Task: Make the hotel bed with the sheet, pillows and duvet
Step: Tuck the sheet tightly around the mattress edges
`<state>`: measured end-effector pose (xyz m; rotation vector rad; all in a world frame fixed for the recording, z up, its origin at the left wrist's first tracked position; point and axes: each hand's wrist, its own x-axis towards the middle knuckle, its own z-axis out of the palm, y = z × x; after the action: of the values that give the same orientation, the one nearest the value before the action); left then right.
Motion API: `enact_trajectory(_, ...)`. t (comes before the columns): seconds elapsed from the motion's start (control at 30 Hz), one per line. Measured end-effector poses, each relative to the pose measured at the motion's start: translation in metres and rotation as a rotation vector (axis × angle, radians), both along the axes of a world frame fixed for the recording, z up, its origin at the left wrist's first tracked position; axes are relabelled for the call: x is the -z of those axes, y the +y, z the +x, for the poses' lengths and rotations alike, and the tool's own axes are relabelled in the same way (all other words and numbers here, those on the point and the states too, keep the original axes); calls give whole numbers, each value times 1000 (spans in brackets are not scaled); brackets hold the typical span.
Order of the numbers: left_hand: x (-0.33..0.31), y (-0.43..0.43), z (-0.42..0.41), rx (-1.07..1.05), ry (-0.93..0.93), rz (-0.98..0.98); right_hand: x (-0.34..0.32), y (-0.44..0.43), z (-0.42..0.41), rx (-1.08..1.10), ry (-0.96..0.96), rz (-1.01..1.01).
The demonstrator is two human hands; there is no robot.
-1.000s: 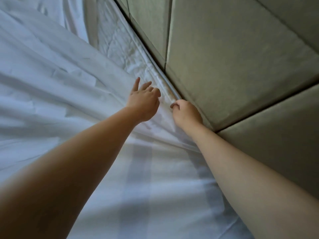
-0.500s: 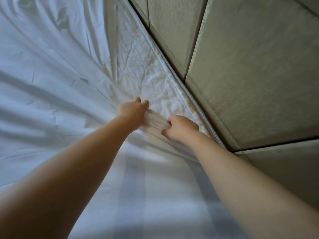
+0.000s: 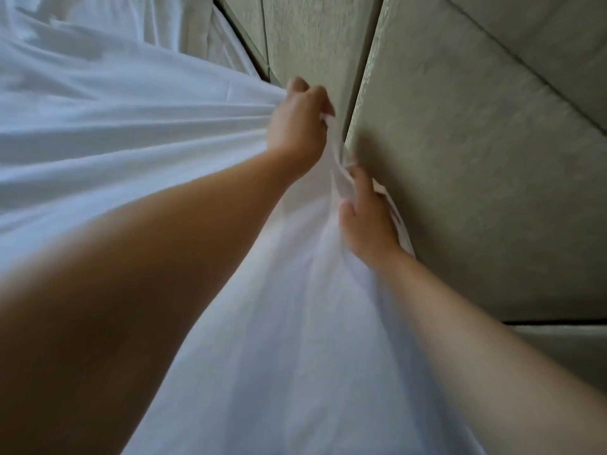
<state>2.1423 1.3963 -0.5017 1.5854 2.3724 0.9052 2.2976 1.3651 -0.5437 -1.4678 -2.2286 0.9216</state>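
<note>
We have one view, worn on the head, facing forward and down along both forearms, close over the left hand (image 3: 297,123) and right hand (image 3: 368,221). A white fabric sheet (image 3: 98,142) fills the frame left of them and grey-green padded wall panels (image 3: 476,159) fill the right.

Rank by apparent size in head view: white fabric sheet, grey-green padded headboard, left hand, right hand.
Largest: white fabric sheet and grey-green padded headboard, similar area, unranked.
Smallest: left hand and right hand, alike, unranked.

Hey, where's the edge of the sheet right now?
The sheet edge is bunched mid-frame in the head view, gripped by the left hand above and the right hand below, beside the padded headboard on the right.
</note>
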Motion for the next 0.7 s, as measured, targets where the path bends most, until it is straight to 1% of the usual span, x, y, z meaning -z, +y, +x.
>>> enact_trajectory(0.07, 17, -1, -3, 28, -26, -24, 13, -1, 7, -121, -195, -30)
enact_trajectory(0.1, 25, -2, -3, 35, -36, -30, 19, 1, 7, -147, -227, -66)
enact_trajectory(0.17, 39, -1, -2, 81, -55, -43, 29, 6, 3, -150, -218, -197)
enact_trajectory(0.2, 44, -1, 0, 125, -65, -52, 34, 7, -1, -159, -227, -226)
enact_trajectory(0.3, 60, -3, 4, 214, -90, -72, 49, 12, -8, -202, -298, -216)
enact_trajectory(0.37, 68, -9, 2, 174, -71, -68, 60, 18, -7, -219, -264, -252)
enact_trajectory(0.43, 80, -14, -2, 88, -13, -84, 69, 20, -3, -207, -167, -331)
enact_trajectory(0.5, 97, -18, -6, 50, 42, -164, 76, 21, -4, -154, -79, -386)
enact_trajectory(0.57, 117, -16, -8, 125, 109, -280, 81, 24, -8, -57, 6, -386)
enact_trajectory(0.6, 128, -13, -9, 194, 176, -315, 83, 25, -11, -20, 32, -360)
enact_trajectory(0.63, 136, -9, -10, 266, 240, -332, 84, 28, -13, 8, 55, -347)
enact_trajectory(0.7, 143, -1, -7, 350, 317, -365, 86, 33, -17, 42, 105, -391)
